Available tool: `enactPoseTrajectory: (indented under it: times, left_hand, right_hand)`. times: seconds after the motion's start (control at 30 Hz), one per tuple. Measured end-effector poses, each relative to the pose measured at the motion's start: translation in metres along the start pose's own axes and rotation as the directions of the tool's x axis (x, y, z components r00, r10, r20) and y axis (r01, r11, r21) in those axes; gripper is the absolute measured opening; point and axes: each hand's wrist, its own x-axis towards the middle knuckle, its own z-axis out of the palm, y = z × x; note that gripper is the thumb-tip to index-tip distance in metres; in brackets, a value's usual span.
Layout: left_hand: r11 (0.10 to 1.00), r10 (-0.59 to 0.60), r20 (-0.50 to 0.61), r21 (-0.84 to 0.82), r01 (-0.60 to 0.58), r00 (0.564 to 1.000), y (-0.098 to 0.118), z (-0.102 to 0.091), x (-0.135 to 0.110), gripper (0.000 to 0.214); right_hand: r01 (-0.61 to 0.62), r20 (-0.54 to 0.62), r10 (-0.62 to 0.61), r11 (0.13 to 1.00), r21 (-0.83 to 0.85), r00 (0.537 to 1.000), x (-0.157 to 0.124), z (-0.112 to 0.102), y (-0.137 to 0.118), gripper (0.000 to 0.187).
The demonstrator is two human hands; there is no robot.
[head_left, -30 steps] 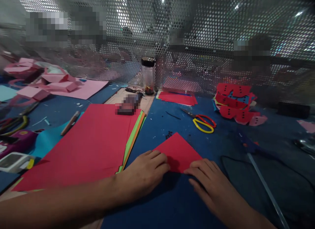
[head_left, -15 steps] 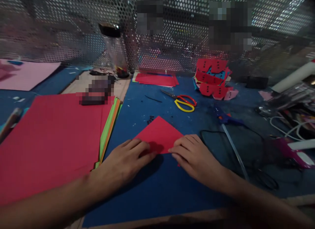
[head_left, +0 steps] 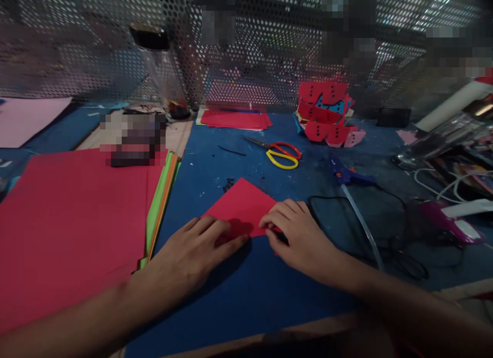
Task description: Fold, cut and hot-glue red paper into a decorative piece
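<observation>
A small sheet of red paper (head_left: 242,204), folded into a triangle with its point facing away, lies on the blue table in front of me. My left hand (head_left: 204,242) presses on its left side, fingers bent over the paper and thumb along the near folded edge. At the right corner, my right hand (head_left: 295,234) has curled fingers on the paper and its thumb lower, at the near edge. A dark gap shows between that thumb and the fingers. Both hands partly cover the lower corners. Tiny black pieces (head_left: 228,184) lie just behind the triangle.
Scissors (head_left: 283,155) with red and yellow handles lie beyond the paper. Right are a blue glue gun (head_left: 344,173) with its cord and a purple device (head_left: 450,222). Left lies a stack of large red sheets (head_left: 77,209) under a phone (head_left: 136,142). Red cutouts (head_left: 327,114) stand behind.
The view has shifted slightly, so the table things sit further left. My right thumb has moved away from its fingers, widening the gap. My left hand stays pressed on the paper.
</observation>
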Motion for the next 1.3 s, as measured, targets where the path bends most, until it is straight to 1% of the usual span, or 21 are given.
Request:
enactPoseTrajectory:
  times: [0.17,0.3,0.53,0.67,0.9,1.23,1.3]
  left_hand:
    - [0.999,-0.003,-0.023,-0.033,0.002,1.0,0.0,-0.001,0.001,0.052]
    - [0.999,-0.006,-0.015,-0.05,0.006,1.0,0.0,-0.001,0.0,0.052]
    - [0.999,0.004,-0.042,-0.044,-0.005,0.999,0.0,-0.001,0.001,0.052]
    - [0.999,0.004,-0.057,-0.036,-0.006,0.998,0.0,-0.002,0.002,0.05]
    - [1.0,-0.017,0.004,-0.011,0.017,1.0,0.001,0.0,0.001,0.055]
    - [1.0,-0.022,0.023,-0.012,0.022,1.0,0.002,0.0,0.003,0.052]
    - [1.0,-0.021,0.014,-0.014,0.021,1.0,0.002,0.0,0.002,0.051]
  right_hand:
    - [-0.018,0.011,0.018,1.0,0.0,1.0,-0.003,-0.004,0.004,0.022]
    - [-0.034,0.013,0.034,0.999,-0.003,0.999,-0.006,-0.007,0.01,0.025]
    - [-0.04,0.038,0.04,0.999,-0.012,0.998,-0.009,-0.012,0.021,0.037]
    - [-0.02,0.059,0.021,1.0,-0.02,0.998,-0.011,-0.014,0.027,0.043]
    - [0.014,0.092,-0.008,0.998,-0.06,0.996,-0.012,-0.014,0.034,0.055]
    - [0.048,0.139,-0.037,0.996,-0.074,0.99,-0.015,-0.019,0.045,0.063]
    - [0.042,0.126,-0.028,0.993,-0.108,0.992,-0.015,-0.02,0.048,0.063]
